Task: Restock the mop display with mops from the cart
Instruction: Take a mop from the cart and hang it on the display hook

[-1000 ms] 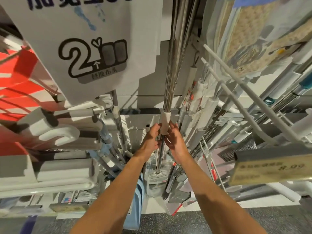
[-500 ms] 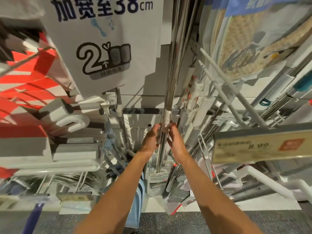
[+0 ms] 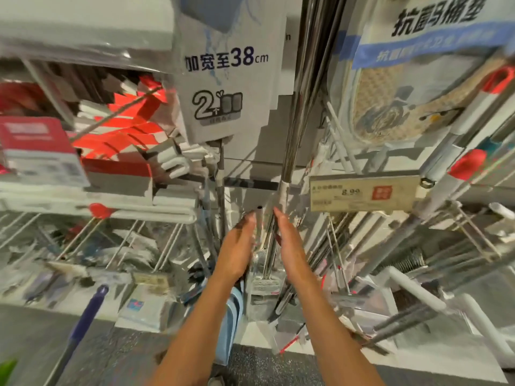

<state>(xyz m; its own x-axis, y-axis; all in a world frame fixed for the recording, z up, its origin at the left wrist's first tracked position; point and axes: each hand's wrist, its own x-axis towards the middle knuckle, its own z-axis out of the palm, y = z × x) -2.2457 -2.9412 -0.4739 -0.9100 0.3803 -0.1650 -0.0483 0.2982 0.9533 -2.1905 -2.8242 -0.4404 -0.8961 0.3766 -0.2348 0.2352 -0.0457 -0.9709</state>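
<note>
The left hand (image 3: 238, 246) and the right hand (image 3: 289, 246) are extended with fingers straight and hold nothing. The steel mop handle (image 3: 289, 140) stands upright in the display, just beyond and between the fingertips, with its white collar (image 3: 283, 190) directly above the right fingertips; contact cannot be confirmed because of blur. The mop head (image 3: 264, 282) sits below the palms. This mop appears placed. The cart is not in view, so the remaining stock cannot be judged.

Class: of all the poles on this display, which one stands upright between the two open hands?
The shiny steel mop pole with the white collar; neighbouring poles lean away on either side.
</note>
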